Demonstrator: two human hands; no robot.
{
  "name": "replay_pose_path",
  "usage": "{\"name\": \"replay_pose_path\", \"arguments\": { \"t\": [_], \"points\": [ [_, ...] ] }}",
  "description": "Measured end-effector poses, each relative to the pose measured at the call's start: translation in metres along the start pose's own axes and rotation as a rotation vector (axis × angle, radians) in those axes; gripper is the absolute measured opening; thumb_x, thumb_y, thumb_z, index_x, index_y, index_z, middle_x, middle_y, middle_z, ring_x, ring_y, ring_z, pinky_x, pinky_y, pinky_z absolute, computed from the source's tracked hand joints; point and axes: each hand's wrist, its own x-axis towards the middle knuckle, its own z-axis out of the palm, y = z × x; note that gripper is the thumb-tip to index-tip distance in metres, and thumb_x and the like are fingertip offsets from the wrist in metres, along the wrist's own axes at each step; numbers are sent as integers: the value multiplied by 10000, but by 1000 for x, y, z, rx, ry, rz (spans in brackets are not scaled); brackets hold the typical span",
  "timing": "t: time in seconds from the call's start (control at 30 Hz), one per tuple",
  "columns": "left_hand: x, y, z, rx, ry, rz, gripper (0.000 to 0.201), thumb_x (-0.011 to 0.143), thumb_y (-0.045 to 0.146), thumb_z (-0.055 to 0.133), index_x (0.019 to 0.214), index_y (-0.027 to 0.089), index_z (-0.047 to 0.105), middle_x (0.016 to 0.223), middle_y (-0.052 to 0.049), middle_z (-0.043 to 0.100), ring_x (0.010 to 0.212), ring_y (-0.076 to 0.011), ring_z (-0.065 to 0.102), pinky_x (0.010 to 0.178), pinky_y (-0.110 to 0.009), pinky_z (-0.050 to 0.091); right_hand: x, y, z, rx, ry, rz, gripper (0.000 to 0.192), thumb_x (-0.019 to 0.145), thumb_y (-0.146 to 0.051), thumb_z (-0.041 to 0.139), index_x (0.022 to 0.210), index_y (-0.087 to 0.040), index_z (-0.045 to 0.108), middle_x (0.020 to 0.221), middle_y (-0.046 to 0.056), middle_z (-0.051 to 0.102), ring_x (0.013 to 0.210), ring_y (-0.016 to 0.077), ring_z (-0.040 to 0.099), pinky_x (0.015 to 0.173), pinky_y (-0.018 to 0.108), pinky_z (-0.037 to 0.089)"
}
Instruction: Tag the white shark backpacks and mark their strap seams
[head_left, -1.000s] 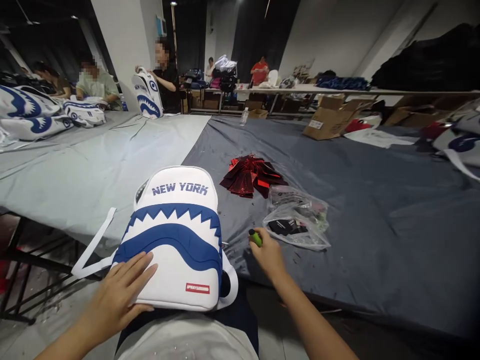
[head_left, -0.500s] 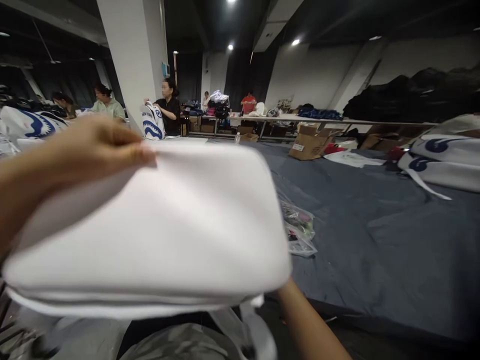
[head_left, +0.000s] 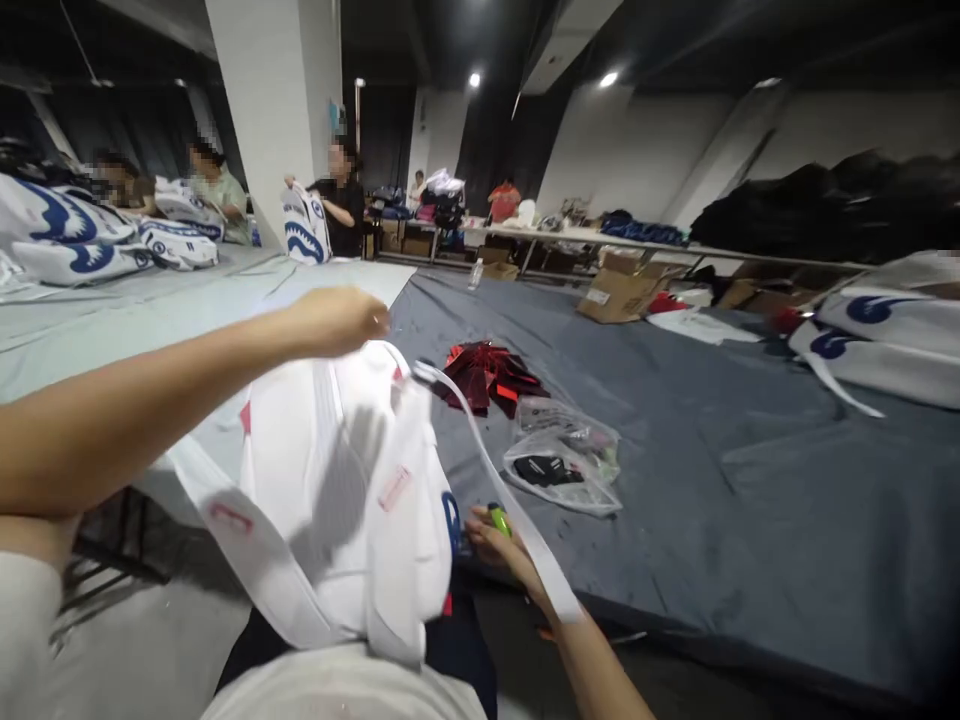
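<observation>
My left hand (head_left: 334, 318) grips the top of a white backpack (head_left: 352, 490) and holds it up over my lap, its back side and white straps (head_left: 517, 520) facing me. The straps hang loose and are blurred. My right hand (head_left: 501, 545) is low at the table's near edge, closed around a small green lighter (head_left: 497, 519), beside the bag's lower right corner. A bit of the bag's blue print shows at that corner.
A pile of red tags (head_left: 486, 372) and clear plastic bags (head_left: 562, 460) lie on the dark grey table cover (head_left: 735, 480). Shark-print backpacks (head_left: 67, 240) are stacked at left and right (head_left: 885, 330). Other people work at the far left. Cardboard boxes (head_left: 619, 290) stand beyond.
The backpack lay face up on my lap, then was lifted and turned over; now its strap side faces me. My left hand moved from its front to its top. The right hand stayed with the lighter.
</observation>
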Motion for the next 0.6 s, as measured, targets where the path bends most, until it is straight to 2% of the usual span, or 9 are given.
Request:
{"name": "replay_pose_path", "arguments": {
  "t": [0.07, 0.13, 0.17, 0.23, 0.27, 0.37, 0.43, 0.53, 0.6],
  "points": [
    [-17, 18, 55, -15, -134, 28, 390, 924, 402, 611, 1192, 132, 696, 1265, -145, 676, 1252, -359, 587, 1059, -605, 422, 5, 3, 21, 33, -98, 68, 491, 670, -505, 689, 1063, -210, 710, 1047, 88, 737, 997, 281, 691, 802, 396, 583],
    [-34, 27, 119, -61, -234, 54, 636, 796, 471, 766, 1356, 217, 603, 1485, -175, 512, 1403, -429, 431, 1070, -639, 416, 8, 7, 44, 38, -124, 79, 478, 658, -466, 669, 1052, -198, 702, 1011, 74, 729, 986, 278, 677, 758, 369, 586],
    [-41, 28, 151, -99, -243, 55, 743, 797, 474, 765, 1450, 232, 505, 1567, -191, 392, 1459, -446, 335, 1080, -655, 400, 8, 10, 54, 50, -117, 89, 497, 656, -456, 661, 1077, -194, 691, 997, 71, 723, 961, 274, 675, 712, 353, 587],
    [-51, 24, 205, -200, -153, 34, 786, 872, 456, 679, 1540, 201, 351, 1644, -219, 171, 1526, -439, 138, 1144, -708, 266, 3, 20, 69, 112, -83, 113, 574, 670, -460, 654, 1178, -193, 650, 1008, 67, 712, 867, 247, 673, 617, 317, 573],
    [-55, 21, 225, -247, -79, 31, 783, 903, 458, 630, 1560, 196, 296, 1659, -215, 85, 1542, -417, 58, 1168, -715, 197, -2, 26, 75, 154, -68, 127, 607, 684, -470, 657, 1224, -194, 624, 1013, 64, 708, 796, 225, 667, 584, 303, 560],
    [-69, 19, 259, -352, 172, 5, 773, 948, 506, 530, 1586, 223, 197, 1675, -171, -44, 1552, -347, -96, 1208, -686, 82, -24, 42, 77, 247, -22, 167, 659, 700, -515, 681, 1271, -198, 594, 1006, 58, 714, 658, 188, 635, 570, 306, 546],
    [-80, 24, 269, -363, 226, 7, 766, 965, 534, 480, 1594, 229, 166, 1678, -170, -35, 1554, -331, -103, 1222, -666, 67, -35, 44, 64, 195, -9, 226, 649, 673, -550, 703, 1215, -200, 630, 1009, 76, 726, 742, 241, 672, 590, 334, 560],
    [-98, 36, 289, -303, 193, 67, 776, 964, 530, 473, 1591, 176, 183, 1665, -224, -25, 1548, -369, -89, 1215, -685, 45, -39, 20, 31, 27, 136, 242, 616, 638, -598, 714, 1090, -181, 679, 1009, 123, 731, 936, 322, 687, 632, 366, 579],
    [-113, 47, 314, -249, 222, 113, 770, 953, 495, 497, 1582, 152, 216, 1660, -243, -34, 1536, -412, -96, 1194, -723, 61, -36, -13, 16, -6, 314, 77, 628, 713, -634, 664, 1139, -173, 668, 1000, 126, 730, 940, 296, 691, 674, 359, 582]
  ]
}}
